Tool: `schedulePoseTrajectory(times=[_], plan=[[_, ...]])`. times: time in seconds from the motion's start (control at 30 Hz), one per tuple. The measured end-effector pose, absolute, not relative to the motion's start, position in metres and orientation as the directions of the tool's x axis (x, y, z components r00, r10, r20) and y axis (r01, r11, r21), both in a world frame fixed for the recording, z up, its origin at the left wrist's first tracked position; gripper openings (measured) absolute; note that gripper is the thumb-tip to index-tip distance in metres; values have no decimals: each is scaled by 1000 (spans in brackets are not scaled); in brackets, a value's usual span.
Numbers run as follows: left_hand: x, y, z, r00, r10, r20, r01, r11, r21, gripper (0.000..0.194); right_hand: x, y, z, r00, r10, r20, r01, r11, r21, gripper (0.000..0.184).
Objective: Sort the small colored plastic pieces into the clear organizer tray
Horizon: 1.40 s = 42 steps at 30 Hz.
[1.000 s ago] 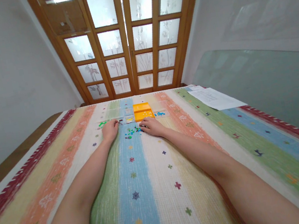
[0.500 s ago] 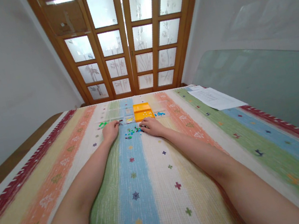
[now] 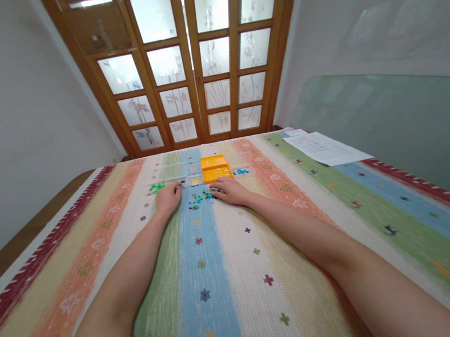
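Observation:
My left hand (image 3: 168,197) is closed in a pinch at the near edge of a clear box (image 3: 175,179). Whatever sits between its fingertips is too small to make out. A dark piece (image 3: 182,182) lies just beyond those fingers, and several green pieces (image 3: 156,187) lie behind the hand. My right hand (image 3: 231,190) rests low on the cloth, its fingers a little apart at the right side of a loose pile of tiny green, blue and dark pieces (image 3: 199,198). Right behind it stands an opened orange box (image 3: 217,175) with small white pieces inside.
Yellow pieces (image 3: 195,180) lie in a small clear box left of the orange one, blue pieces (image 3: 241,171) in a clear box to its right. Paper sheets (image 3: 325,147) lie on the striped tablecloth (image 3: 246,257) at the far right. Wooden glazed doors (image 3: 192,59) stand behind.
My left hand has shifted slightly to the right along the clear box, so more green pieces show behind it. My right hand has stayed beside the pile.

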State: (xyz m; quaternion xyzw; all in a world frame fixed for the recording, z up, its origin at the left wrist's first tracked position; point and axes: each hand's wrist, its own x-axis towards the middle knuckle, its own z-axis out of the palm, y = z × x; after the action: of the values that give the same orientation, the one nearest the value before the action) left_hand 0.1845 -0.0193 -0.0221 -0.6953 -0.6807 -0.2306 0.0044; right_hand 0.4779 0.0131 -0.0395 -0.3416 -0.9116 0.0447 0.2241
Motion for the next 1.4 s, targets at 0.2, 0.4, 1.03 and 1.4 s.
schedulePoseTrajectory(times=[0.2,0.4,1.03,1.4], plan=[[180,-14,-29,154,922,356,893,-284,350,34,472,7,-31,-664,617,423,586,780,-218,38],[177,-15,-23,390,864,319,777,-494,389,25,461,-7,-24,-688,561,459,532,821,-207,36],[184,-21,-16,441,852,282,802,-515,303,23,441,-28,-28,-845,342,411,310,940,-145,20],[185,-22,-17,457,840,294,789,-535,301,22,443,-28,-22,-818,382,430,314,923,-223,10]])
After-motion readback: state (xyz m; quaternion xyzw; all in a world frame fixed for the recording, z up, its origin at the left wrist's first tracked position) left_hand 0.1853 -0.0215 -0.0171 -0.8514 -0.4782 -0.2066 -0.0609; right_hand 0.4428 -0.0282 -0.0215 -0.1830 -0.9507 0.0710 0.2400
